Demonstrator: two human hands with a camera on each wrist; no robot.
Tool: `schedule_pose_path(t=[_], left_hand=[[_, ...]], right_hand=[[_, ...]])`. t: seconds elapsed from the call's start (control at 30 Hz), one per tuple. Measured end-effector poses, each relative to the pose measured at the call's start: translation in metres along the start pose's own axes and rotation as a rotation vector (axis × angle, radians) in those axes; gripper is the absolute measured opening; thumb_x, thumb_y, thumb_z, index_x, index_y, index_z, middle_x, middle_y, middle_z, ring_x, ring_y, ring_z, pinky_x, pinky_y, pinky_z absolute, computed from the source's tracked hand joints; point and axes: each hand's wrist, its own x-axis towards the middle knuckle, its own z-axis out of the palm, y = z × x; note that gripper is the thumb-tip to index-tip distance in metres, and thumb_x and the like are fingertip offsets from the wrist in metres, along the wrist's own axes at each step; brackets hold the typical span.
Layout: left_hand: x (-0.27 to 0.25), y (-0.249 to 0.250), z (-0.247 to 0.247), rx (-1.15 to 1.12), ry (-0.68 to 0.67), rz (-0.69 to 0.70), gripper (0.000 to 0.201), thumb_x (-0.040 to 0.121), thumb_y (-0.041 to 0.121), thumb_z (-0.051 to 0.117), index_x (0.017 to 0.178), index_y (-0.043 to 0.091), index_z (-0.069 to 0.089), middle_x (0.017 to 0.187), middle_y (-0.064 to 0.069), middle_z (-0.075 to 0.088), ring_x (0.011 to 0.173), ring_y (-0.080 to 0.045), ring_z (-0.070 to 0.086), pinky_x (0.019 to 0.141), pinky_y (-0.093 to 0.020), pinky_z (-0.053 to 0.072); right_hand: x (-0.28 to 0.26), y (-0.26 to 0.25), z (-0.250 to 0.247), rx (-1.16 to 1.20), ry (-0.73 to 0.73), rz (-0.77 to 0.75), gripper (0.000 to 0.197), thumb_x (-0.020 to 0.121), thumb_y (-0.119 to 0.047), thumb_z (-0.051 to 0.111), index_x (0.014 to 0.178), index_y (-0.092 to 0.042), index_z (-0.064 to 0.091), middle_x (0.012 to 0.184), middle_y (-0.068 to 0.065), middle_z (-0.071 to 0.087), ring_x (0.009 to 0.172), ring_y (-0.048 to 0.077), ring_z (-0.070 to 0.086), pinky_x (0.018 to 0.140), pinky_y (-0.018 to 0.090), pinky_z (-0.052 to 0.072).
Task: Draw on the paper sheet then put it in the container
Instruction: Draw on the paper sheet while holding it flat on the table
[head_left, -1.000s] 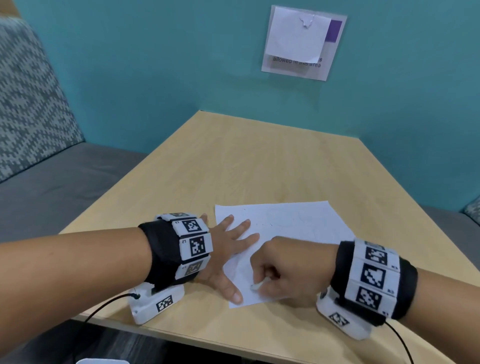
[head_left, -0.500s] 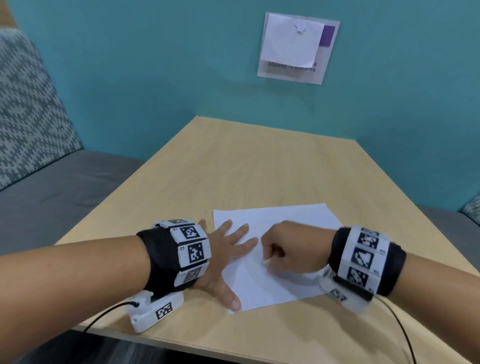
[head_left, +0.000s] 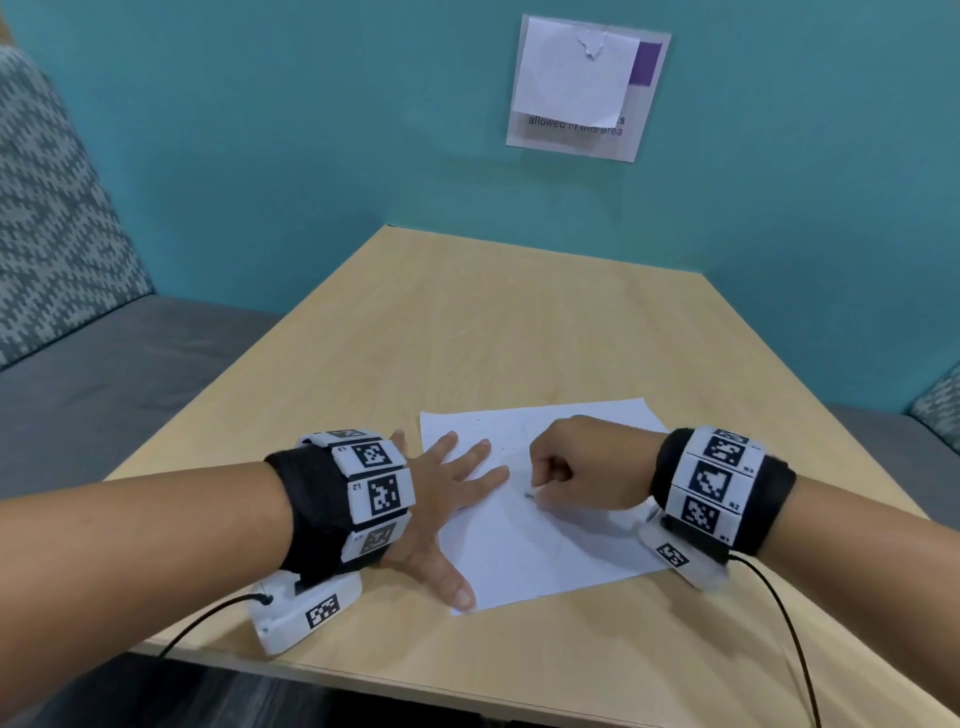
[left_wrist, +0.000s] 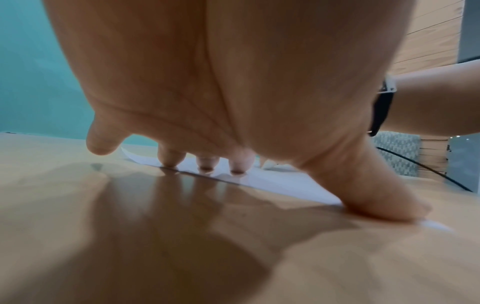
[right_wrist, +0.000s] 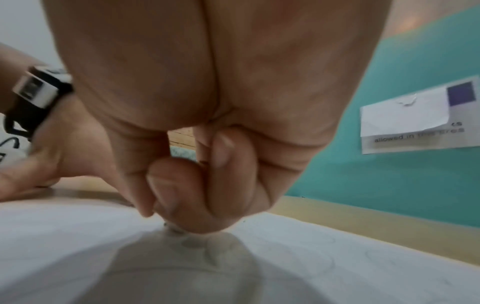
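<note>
A white paper sheet (head_left: 530, 551) lies flat on the wooden table (head_left: 519, 332), near its front edge. My left hand (head_left: 452, 493) is spread flat on the sheet's left edge, fingertips (left_wrist: 206, 166) and thumb pressing it down. My right hand (head_left: 576, 475) rests on the sheet's middle, curled into a fist around a small pale drawing tool (head_left: 531, 492) whose tip (right_wrist: 172, 228) touches the paper. Faint lines show on the sheet (right_wrist: 363, 267). Most of the tool is hidden inside the fist. No container is in view.
A teal wall (head_left: 311, 130) stands behind the table and carries a sign (head_left: 584, 88) partly covered by a white sheet. A grey bench with a patterned cushion (head_left: 47, 234) runs along the left. Cables trail from both wrist cameras over the front edge.
My right hand has moved away from the sheet's near edge, up and to the right across the paper, drawing. The left hand has stayed pressed on the sheet.
</note>
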Motion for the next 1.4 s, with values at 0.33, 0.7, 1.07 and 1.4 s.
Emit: schedule_pose_path(t=[0.33,0.7,1.07,1.4], left_hand=[[-0.002,0.000,-0.004,0.047,-0.019,-0.016,0.129,0.064,0.088,0.059,0.150,0.043,-0.026,0.159,0.012,-0.033,0.148,-0.023,-0.029,0.111,-0.071,-0.013],[0.019,0.014,-0.017,-0.001,0.001,0.066,0.120,0.071,0.078,0.066,0.152,0.048,-0.017,0.163,0.007,-0.027,0.150,-0.027,-0.023,0.109,-0.075,-0.008],[0.023,0.012,-0.014,0.023,-0.001,0.053,0.124,0.069,0.082,0.063,0.153,0.044,-0.019,0.162,0.008,-0.029,0.150,-0.027,-0.024,0.107,-0.077,-0.010],[0.021,0.012,-0.013,0.011,0.018,0.056,0.122,0.069,0.081,0.064,0.153,0.046,-0.018,0.162,0.010,-0.028,0.150,-0.025,-0.024,0.108,-0.075,-0.010]], right_hand=[[0.004,0.007,-0.001,0.008,-0.014,0.018,0.010,0.087,-0.028,0.065,0.083,-0.019,0.064,0.071,-0.014,0.055,0.065,0.006,0.049,0.068,0.023,0.041],[-0.023,-0.033,0.018,-0.013,-0.084,-0.129,0.008,0.088,-0.016,0.057,0.083,-0.011,0.062,0.069,-0.003,0.058,0.061,0.014,0.046,0.058,0.027,0.040],[-0.029,-0.036,0.018,0.033,-0.127,-0.167,0.011,0.089,-0.023,0.061,0.092,-0.014,0.067,0.064,-0.014,0.052,0.058,0.003,0.048,0.056,0.014,0.038],[-0.027,-0.027,0.014,-0.006,-0.097,-0.101,0.013,0.088,-0.023,0.057,0.087,-0.012,0.065,0.075,-0.003,0.063,0.065,0.011,0.051,0.067,0.020,0.046]])
